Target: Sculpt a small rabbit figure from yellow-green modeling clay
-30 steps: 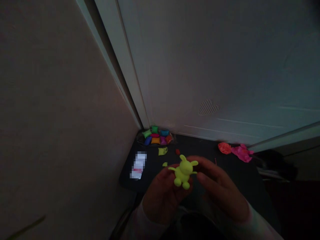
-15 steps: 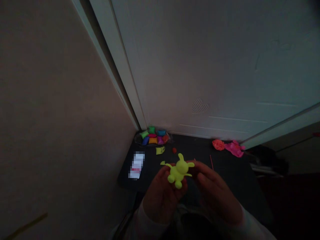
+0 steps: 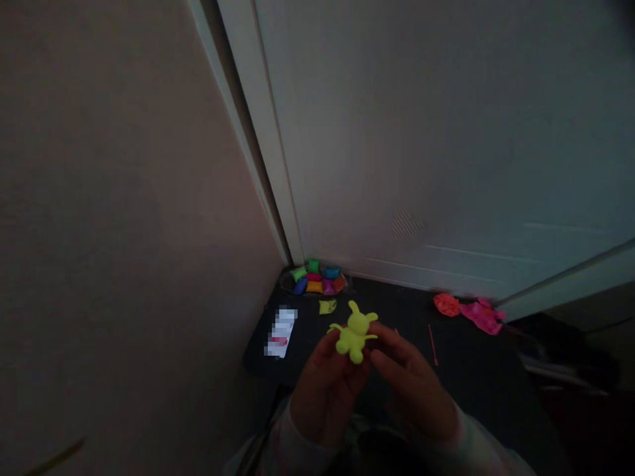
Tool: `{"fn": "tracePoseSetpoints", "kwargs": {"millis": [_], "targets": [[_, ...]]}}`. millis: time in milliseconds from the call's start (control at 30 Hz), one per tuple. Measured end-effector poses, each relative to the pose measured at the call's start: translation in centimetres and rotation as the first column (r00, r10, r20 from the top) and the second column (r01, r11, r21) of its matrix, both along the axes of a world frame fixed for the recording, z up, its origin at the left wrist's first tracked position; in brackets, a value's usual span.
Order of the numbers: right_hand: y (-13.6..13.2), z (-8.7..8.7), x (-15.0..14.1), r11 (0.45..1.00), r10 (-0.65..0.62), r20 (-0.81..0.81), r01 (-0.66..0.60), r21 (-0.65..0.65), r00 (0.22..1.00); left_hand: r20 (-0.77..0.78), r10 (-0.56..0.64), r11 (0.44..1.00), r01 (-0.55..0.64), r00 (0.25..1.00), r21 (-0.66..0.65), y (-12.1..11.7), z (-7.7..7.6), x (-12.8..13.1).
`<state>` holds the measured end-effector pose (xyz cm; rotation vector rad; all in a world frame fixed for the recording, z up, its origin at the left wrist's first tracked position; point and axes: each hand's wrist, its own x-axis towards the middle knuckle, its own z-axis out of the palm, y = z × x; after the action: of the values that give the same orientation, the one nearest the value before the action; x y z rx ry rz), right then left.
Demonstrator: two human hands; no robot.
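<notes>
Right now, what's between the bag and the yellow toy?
A yellow packet lies on the table between the bag and the toy, as the head view shows.

Lighting was dim; lower right sank near black. Yellow figure (image 3: 354,334) showed bright, slightly soft. Pixelation obscured white rectangle (image 3: 282,332).

The figure (image 3: 354,336) is plain bright yellow-green; the opened packet (image 3: 327,307) is yellow-green. On the near-black counter (image 3: 476,396), the packets (image 3: 314,286) at the far left corner are greens, blues, orange, purple, pinkish red and orange-red. By the left edge, the slip (image 3: 282,332) is white with a blurred red band. Towards the far right corner, one crumpled piece (image 3: 446,305) is coral, another (image 3: 483,316) hot pink. The stick (image 3: 433,345) is red.
</notes>
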<state>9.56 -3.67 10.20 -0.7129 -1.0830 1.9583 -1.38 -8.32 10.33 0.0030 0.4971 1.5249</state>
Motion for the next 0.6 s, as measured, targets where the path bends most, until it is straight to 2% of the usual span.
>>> {"fn": "tracePoseSetpoints", "kwargs": {"millis": [233,500,600], "targets": [[0.3,0.0,-1.4,0.996,0.038,0.001,-0.038,-0.086,0.999,-0.101,0.107,0.991,-0.114,0.989,-0.069,-0.3,0.4,-0.2],[0.2,0.3,-0.9,0.998,0.021,0.03,-0.02,-0.063,0.999,-0.205,0.099,0.985,-0.124,0.974,-0.116,-0.2,-0.6,-0.1],[0.2,0.6,-0.9,0.997,0.031,0.008,-0.031,-0.068,0.999,-0.29,0.07,0.991,-0.101,0.954,-0.092,-0.2,-0.4,-0.3]]}}
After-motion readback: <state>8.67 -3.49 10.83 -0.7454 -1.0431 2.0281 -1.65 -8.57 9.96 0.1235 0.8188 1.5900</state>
